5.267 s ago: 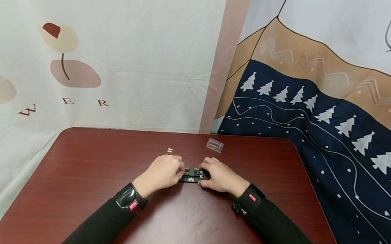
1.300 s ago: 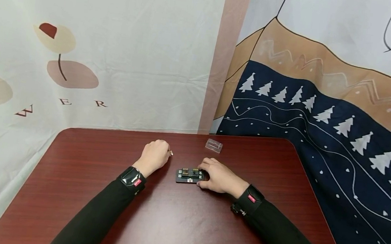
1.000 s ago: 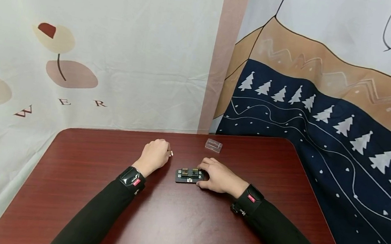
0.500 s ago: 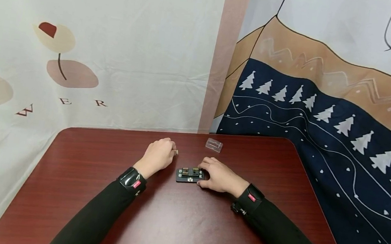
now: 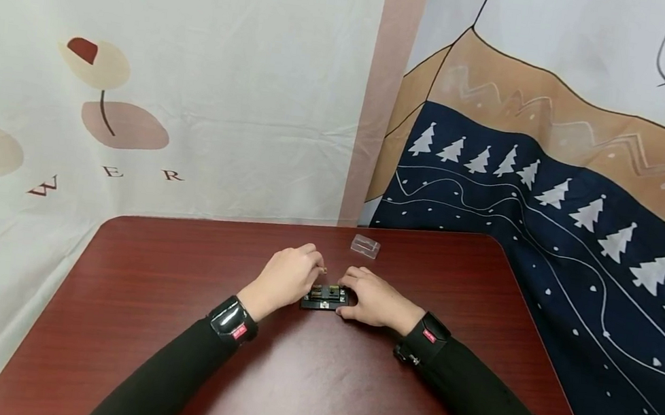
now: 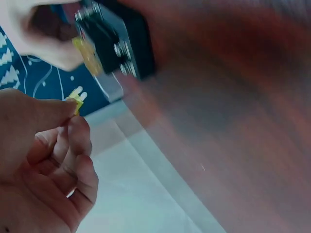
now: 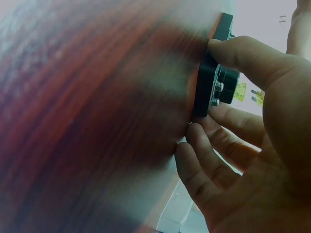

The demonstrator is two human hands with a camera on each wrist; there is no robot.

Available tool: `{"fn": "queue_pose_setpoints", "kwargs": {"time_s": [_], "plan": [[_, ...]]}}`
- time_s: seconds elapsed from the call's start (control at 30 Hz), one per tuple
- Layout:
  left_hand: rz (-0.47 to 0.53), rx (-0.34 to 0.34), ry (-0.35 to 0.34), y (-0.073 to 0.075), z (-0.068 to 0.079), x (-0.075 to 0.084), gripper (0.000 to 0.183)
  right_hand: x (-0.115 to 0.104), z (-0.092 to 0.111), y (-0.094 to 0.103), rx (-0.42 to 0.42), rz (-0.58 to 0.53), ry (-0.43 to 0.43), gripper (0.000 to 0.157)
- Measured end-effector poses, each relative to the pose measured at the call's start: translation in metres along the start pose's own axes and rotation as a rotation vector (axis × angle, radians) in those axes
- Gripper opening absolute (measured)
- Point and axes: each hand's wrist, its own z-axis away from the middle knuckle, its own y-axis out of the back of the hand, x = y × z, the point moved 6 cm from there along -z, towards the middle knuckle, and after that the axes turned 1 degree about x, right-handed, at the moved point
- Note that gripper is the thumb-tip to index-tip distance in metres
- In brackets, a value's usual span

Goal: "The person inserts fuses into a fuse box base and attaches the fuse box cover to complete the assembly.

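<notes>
Between thumb and index finger my left hand (image 5: 289, 276) pinches a small yellow blade fuse (image 6: 77, 98), its two prongs sticking out past the fingertips. The hand is just above the left part of a black fuse block (image 5: 324, 304), which lies on the table. My right hand (image 5: 380, 300) holds the block by its right end, thumb on the near edge and fingers at the far side. Metal screw terminals show on the block in the right wrist view, and a yellow fuse (image 7: 240, 91) is seated in it. The left hand partly covers the block in the head view.
A clear plastic cover (image 5: 366, 246) lies near the back edge of the dark red table (image 5: 312, 383), behind the right hand. Printed cloths hang behind the table and along its right side.
The yellow fuse that lay behind the block is now in my left hand. Over the last second that hand moved right, to the block. The right hand stays on the block.
</notes>
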Motion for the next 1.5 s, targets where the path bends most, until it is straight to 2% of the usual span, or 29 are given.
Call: {"fn": "queue_pose_setpoints", "kwargs": {"time_s": [0.2,0.4,0.63,0.97,1.5], "plan": [[-0.004,0.009,-0.093,-0.005,0.004,0.022,0.010,-0.001,0.001,0.000,-0.006,0.010,0.002,0.047],[-0.017,-0.028,-0.121,-0.010,0.006,0.032,0.008,0.000,0.001,0.000,-0.006,0.010,0.006,0.045],[-0.053,-0.043,-0.129,-0.019,0.008,0.032,0.008,0.000,0.001,-0.002,-0.006,0.013,0.011,0.045],[-0.066,-0.043,-0.146,-0.023,0.009,0.033,0.004,-0.002,0.001,-0.001,-0.007,0.022,0.017,0.046],[-0.081,-0.029,-0.163,-0.026,0.010,0.034,0.008,0.000,0.002,0.000,-0.013,0.006,0.003,0.046]]}}
